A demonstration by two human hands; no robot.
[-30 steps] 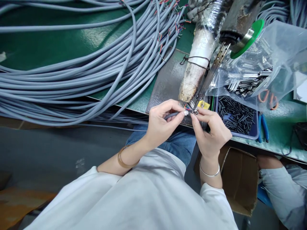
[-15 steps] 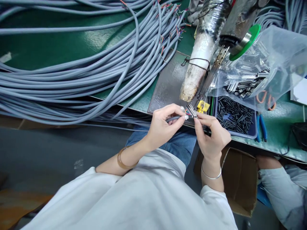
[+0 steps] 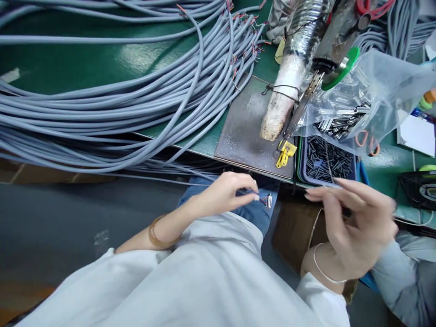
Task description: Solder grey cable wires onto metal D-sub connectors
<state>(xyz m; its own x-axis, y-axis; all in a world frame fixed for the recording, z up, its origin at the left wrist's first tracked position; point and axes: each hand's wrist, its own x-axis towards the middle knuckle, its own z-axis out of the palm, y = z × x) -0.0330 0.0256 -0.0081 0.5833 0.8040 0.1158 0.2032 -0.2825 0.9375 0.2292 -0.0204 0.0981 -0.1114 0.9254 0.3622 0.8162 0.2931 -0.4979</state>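
My left hand (image 3: 230, 194) is closed in a pinch above my lap, at the end of a grey cable. Thin coloured wires lead from its fingertips to a small metal-framed connector (image 3: 269, 201), which hangs just right of them. My right hand (image 3: 356, 222) is raised off to the right, in front of the tray, blurred by motion. Its thumb and fingers are drawn together. A thin strand (image 3: 329, 159) runs down over the tray towards its fingertips; whether they grip it is hard to make out.
Grey cables (image 3: 163, 95) with stripped ends cover the left. A soldering iron (image 3: 303, 109) points down over a metal plate (image 3: 238, 131), beside a yellow clip (image 3: 286, 153). Rightward are a solder spool (image 3: 344, 68), a bag of connectors (image 3: 384, 81), a tray of black pieces (image 3: 304, 175) and scissors (image 3: 374, 150).
My right hand has left the connector and swung right and nearer to me. My left hand has lowered off the plate's edge, the connector now hanging over my lap.
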